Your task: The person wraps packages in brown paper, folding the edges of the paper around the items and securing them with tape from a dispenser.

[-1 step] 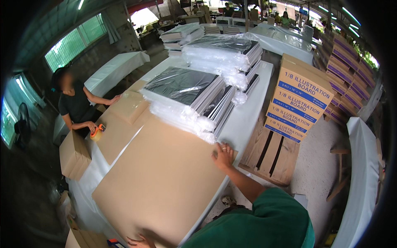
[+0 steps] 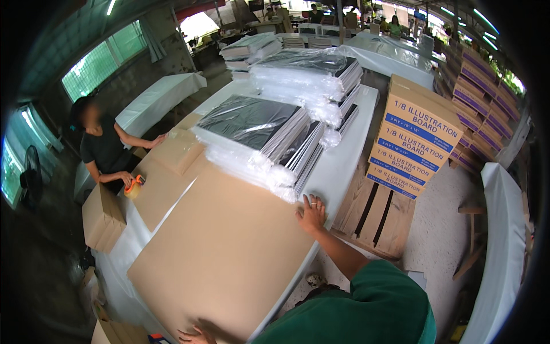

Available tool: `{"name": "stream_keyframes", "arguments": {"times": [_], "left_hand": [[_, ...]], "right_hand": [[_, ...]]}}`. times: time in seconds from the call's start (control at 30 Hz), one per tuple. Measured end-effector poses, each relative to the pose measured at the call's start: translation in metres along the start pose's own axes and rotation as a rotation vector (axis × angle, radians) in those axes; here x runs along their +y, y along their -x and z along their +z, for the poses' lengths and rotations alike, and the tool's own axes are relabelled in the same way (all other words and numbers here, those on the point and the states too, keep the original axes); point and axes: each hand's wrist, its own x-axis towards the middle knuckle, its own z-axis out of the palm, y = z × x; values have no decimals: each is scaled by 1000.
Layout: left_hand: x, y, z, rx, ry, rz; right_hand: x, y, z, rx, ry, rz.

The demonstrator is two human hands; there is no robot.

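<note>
A large flat brown sheet of paper or board (image 2: 223, 252) covers the near part of the white-covered table. My right hand (image 2: 312, 215) rests at its far right corner, fingers spread, partly over the table's edge. At the near edge of the sheet lies my left hand (image 2: 196, 335), cut off by the lower border, its visible fingers stretched out. Just beyond my right hand is a stack of black-topped boards (image 2: 249, 123) in clear plastic. A taped brown carton (image 2: 176, 152) lies beside that stack, under a co-worker's hand.
Across the table a co-worker (image 2: 106, 143) has one hand at an orange tape dispenser (image 2: 134, 186). Folded cartons (image 2: 103, 218) stand at the left edge. To the right, printed boxes (image 2: 415, 137) are piled on a wooden pallet (image 2: 372, 223). More wrapped stacks (image 2: 309, 71) sit farther back.
My right hand has shifted slightly to the right at the sheet's corner, its fingers now pointing more away from me. The co-worker's hand at the tape dispenser has moved a little. My left hand stays put.
</note>
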Motion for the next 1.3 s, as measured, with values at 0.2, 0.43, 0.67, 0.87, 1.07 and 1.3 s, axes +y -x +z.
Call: {"name": "stream_keyframes", "arguments": {"times": [0.2,0.43,0.67,0.87,1.07,1.3], "left_hand": [[24,6,-12,-280,-10,-43],[16,17,7,-160,-164,126],[51,-10,-47,-478,5,-27],[58,-25,-63,-737,0,-301],[47,-24,-48,-852,20,-358],[45,-19,-41,-837,42,-358]], "right_hand": [[48,-23,3,-50,-65,-110],[58,-22,9,62,-227,-170],[57,-28,4,103,-257,-172],[59,-26,0,51,-252,-169],[58,-27,3,58,-221,-161],[63,-33,10,35,-400,-33]]}}
